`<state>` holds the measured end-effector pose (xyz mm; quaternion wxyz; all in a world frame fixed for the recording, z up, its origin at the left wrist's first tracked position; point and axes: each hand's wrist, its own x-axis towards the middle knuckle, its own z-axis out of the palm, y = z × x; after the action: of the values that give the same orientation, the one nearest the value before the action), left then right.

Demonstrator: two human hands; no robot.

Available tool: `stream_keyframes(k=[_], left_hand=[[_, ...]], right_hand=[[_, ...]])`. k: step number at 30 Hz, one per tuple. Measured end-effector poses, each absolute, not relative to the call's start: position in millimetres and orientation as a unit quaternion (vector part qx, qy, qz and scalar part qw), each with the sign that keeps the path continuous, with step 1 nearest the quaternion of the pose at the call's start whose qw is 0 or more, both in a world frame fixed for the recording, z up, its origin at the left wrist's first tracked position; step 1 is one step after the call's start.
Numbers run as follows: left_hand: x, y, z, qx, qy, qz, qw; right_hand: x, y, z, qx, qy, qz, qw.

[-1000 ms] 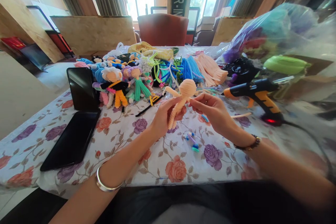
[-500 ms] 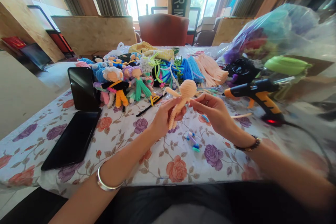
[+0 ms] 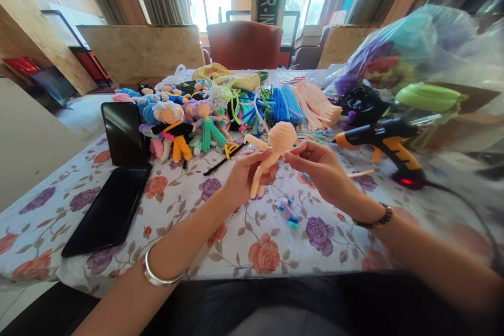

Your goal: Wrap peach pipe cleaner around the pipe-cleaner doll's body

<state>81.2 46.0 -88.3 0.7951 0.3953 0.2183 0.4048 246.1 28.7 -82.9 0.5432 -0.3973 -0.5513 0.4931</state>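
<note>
A peach pipe-cleaner doll (image 3: 275, 148) with a round wound head is held above the floral tablecloth (image 3: 252, 241). My left hand (image 3: 244, 176) is closed around the doll's body and legs. My right hand (image 3: 318, 165) pinches the doll at its right side, near the arm below the head. The doll's other arm sticks out to the left.
Finished dolls (image 3: 177, 126) and bundles of coloured pipe cleaners (image 3: 275, 102) lie behind the hands. A hot glue gun (image 3: 384, 142) stands at the right, its cord trailing right. Two black phones (image 3: 112, 207) lie at the left. Small scraps (image 3: 289, 212) sit under the hands. Plastic bags (image 3: 405, 47) fill the far right.
The doll has tilted slightly, head shifting a little right. Both hands stay on it in almost the same place.
</note>
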Motion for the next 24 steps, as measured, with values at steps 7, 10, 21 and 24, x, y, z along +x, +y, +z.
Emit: stream_keyframes(k=[7, 10, 21, 24], left_hand=[[82.9, 44.5, -88.6, 0.406, 0.194, 0.446, 0.774], [83.5, 44.1, -88.3, 0.416, 0.19, 0.454, 0.765], [86.3, 43.7, -89.8, 0.436, 0.203, 0.462, 0.745], [88.1, 44.7, -93.0, 0.443, 0.202, 0.474, 0.734]], right_hand=[[250.9, 33.2, -85.6, -0.417, -0.553, 0.541, 0.477], [252.1, 34.4, -85.3, -0.413, -0.556, 0.557, 0.459], [252.6, 32.5, -86.2, -0.433, -0.527, 0.539, 0.494], [250.8, 30.4, -85.6, -0.437, -0.525, 0.521, 0.512]])
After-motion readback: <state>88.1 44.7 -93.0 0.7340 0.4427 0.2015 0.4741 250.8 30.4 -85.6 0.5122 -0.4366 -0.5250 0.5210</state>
